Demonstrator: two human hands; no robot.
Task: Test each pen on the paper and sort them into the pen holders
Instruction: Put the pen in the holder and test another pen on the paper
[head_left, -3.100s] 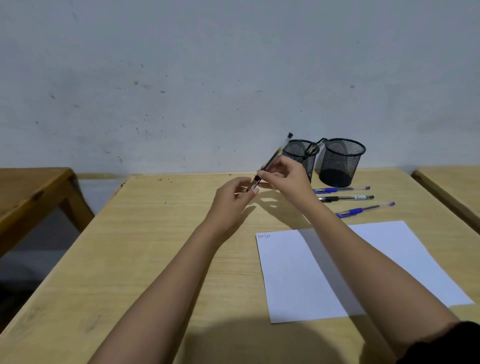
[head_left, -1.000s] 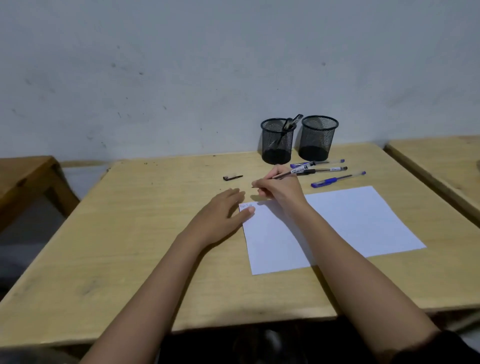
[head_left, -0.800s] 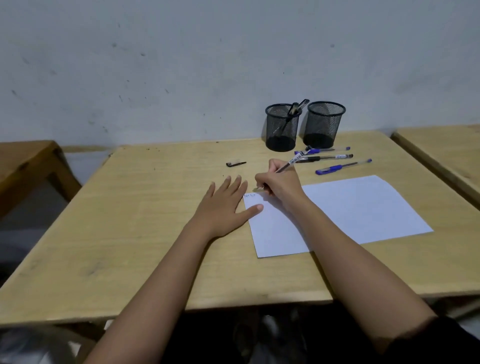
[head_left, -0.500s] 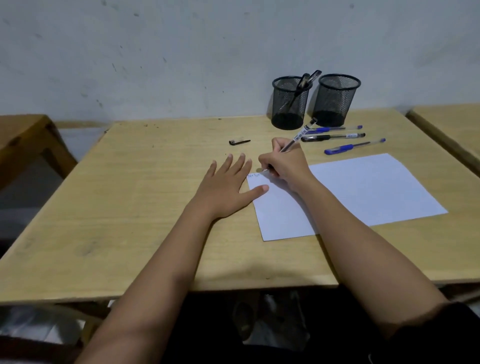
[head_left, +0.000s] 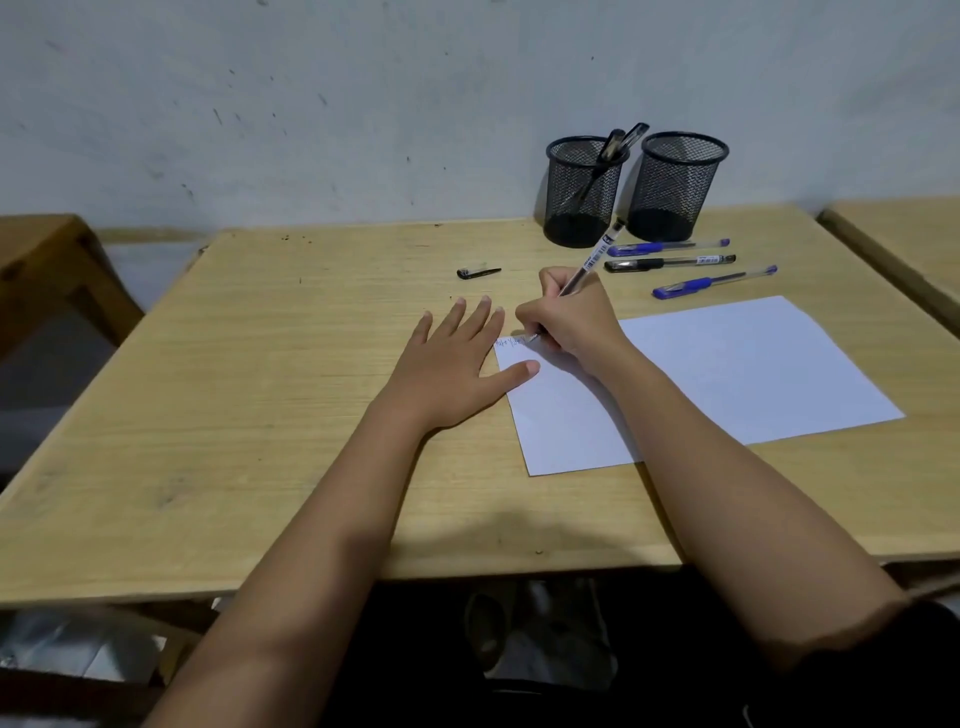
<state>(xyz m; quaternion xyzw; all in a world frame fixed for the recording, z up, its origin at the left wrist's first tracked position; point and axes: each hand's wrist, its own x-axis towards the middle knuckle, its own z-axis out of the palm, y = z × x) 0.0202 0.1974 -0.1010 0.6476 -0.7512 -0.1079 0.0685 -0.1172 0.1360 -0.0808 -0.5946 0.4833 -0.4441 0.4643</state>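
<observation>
My right hand (head_left: 569, 319) grips an uncapped clear pen (head_left: 597, 254) with its tip on the top left corner of the white paper (head_left: 727, 374), beside small scribbles. My left hand (head_left: 452, 364) lies flat on the table, fingers spread, thumb on the paper's left edge. The pen's black cap (head_left: 478, 272) lies on the table beyond my left hand. Two black mesh pen holders stand at the back: the left holder (head_left: 582, 192) has two pens in it, the right holder (head_left: 675, 184) looks empty. Three capped pens lie in front of them: blue (head_left: 670, 248), black (head_left: 670, 262), blue (head_left: 714, 282).
The wooden table (head_left: 260, 389) stands against a pale wall. Another wooden table (head_left: 904, 244) is at the right edge and a wooden bench (head_left: 47, 260) at the left. Shoes and the floor show below the table's near edge.
The cap came off the pen and now lies on the table. My right hand brought the pen down to the paper's corner and my left hand flattened beside it. The camera tilted downward.
</observation>
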